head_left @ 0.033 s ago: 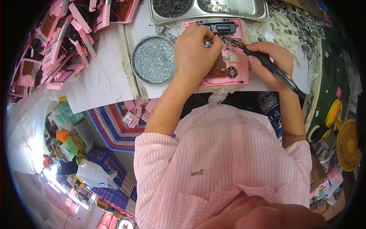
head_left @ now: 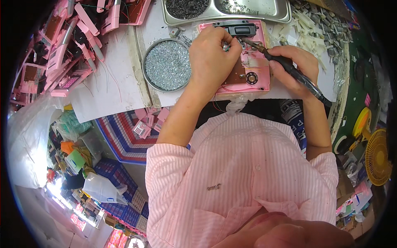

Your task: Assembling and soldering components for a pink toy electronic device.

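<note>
My right hand (head_left: 295, 68) grips a soldering iron (head_left: 289, 68) by its dark handle, its metal shaft slanting to the upper left. The tip is close to the fingertips of my left hand (head_left: 215, 56). That hand is closed in a pinch over the left part of a pink plastic casing (head_left: 262, 84); what its fingers hold is too small and covered to make out. The open casing shows a brown circuit board (head_left: 236, 74), a black battery-like compartment (head_left: 242, 29), a small round black part (head_left: 251, 78) and thin red wires.
Left of the casing stands a round tray of small silvery screws (head_left: 167, 66). A metal tray (head_left: 213, 18) with springs lies behind. Pink casings with wires (head_left: 62, 53) pile up at far left, white and grey parts (head_left: 310, 31) at right. A yellow fan (head_left: 377, 157) stands right.
</note>
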Demonstrator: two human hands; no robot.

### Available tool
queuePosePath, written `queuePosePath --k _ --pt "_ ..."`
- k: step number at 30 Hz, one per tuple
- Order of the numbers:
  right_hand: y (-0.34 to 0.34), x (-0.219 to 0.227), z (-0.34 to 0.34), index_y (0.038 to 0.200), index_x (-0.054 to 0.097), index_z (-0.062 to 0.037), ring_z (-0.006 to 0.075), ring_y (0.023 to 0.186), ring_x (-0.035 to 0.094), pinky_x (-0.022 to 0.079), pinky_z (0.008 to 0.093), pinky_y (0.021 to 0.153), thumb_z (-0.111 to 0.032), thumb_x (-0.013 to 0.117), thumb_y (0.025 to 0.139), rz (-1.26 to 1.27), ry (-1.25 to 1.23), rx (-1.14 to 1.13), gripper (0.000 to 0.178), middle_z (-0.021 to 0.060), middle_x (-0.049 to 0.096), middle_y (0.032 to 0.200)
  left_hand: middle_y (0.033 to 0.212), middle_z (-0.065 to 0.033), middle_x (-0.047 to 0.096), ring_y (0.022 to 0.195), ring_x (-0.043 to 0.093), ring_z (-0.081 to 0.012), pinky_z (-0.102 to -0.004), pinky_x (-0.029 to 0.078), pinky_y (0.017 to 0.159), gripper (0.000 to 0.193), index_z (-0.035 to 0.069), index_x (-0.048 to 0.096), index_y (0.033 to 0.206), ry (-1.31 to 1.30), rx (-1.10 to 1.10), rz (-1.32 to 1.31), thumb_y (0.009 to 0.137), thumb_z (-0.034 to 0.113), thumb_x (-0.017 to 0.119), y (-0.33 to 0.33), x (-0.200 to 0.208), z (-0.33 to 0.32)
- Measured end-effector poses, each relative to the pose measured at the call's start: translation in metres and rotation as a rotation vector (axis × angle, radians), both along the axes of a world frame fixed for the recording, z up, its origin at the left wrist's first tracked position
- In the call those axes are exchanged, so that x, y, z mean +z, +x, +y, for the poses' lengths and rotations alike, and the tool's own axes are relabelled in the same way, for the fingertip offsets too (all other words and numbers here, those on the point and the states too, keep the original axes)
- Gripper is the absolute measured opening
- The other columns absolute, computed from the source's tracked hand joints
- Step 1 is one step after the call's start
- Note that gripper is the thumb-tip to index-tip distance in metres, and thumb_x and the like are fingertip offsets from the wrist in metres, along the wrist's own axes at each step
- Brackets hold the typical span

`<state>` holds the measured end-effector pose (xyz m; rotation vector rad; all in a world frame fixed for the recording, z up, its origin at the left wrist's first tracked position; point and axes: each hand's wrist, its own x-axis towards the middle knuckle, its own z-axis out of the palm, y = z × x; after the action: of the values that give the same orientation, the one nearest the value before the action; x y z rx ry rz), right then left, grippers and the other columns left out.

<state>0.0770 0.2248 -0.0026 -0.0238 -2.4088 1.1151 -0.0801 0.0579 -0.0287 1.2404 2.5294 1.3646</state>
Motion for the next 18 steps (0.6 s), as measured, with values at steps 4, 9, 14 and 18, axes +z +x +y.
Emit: queuePosePath --k 4,9,14,18 --pt "0.007 0.004 0.003 0.103 0.073 -0.0018 0.023 0.074 0.071 0.054 0.0298 0.066 -0.008 0.078 0.079 0.006 0.013 -0.012 0.025 0.012 0.074 0.092 0.063 -0.006 0.054 0.054 0.053 -0.0187 -0.0334 0.043 0.053 0.013 0.003 0.065 0.073 0.011 0.013 0.015 0.076 0.011 0.076 0.001 -0.002 0.0" --pt "0.02 0.005 0.008 0.104 0.071 0.0018 0.0222 0.076 0.07 0.053 0.0291 0.068 -0.005 0.076 0.08 0.042 0.02 -0.044 0.026 0.0142 0.074 0.093 0.063 -0.0061 0.054 0.054 0.053 -0.0187 -0.0333 0.043 0.053 0.012 0.003 0.067 0.073 -0.005 0.018 0.031 0.076 0.011 0.076 0.002 -0.002 0.0" --pt "0.031 0.009 0.009 0.105 0.07 0.0027 0.0203 0.074 0.069 0.053 0.0278 0.068 -0.004 0.076 0.081 0.007 -0.021 -0.07 0.026 0.0141 0.074 0.092 0.063 -0.0062 0.055 0.055 0.053 -0.0184 -0.0332 0.043 0.053 0.012 0.003 0.069 0.074 -0.008 0.025 0.022 0.076 0.011 0.077 0.003 -0.001 0.0" --pt "0.033 0.009 0.009 0.102 0.072 -0.0002 0.0176 0.069 0.069 0.051 0.0257 0.063 -0.007 0.077 0.081 0.056 -0.024 -0.115 0.023 0.0098 0.074 0.087 0.064 -0.0063 0.056 0.055 0.054 -0.0183 -0.0328 0.043 0.054 0.012 0.002 0.069 0.075 -0.013 0.039 0.006 0.076 0.012 0.077 0.004 -0.001 0.0"
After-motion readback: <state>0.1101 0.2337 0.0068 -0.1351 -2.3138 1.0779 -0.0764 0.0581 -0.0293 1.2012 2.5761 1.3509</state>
